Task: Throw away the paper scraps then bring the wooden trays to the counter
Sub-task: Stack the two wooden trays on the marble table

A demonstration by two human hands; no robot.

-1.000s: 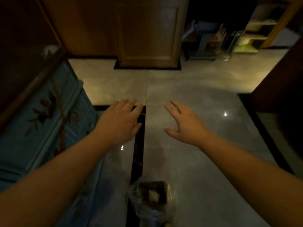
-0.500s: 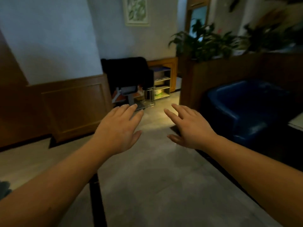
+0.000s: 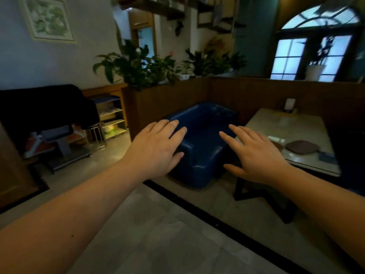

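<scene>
From the head view, my left hand (image 3: 156, 149) and right hand (image 3: 254, 155) are both out in front, flat, fingers spread wide, holding nothing. I see no paper scraps, so I think that part may be done. Ahead is a blue chair (image 3: 201, 141) and a pale table (image 3: 292, 135) with a dark flat thing (image 3: 301, 146) on it. It might be a wooden tray, but I cannot tell. The trays are not carried yet, and no counter shows.
</scene>
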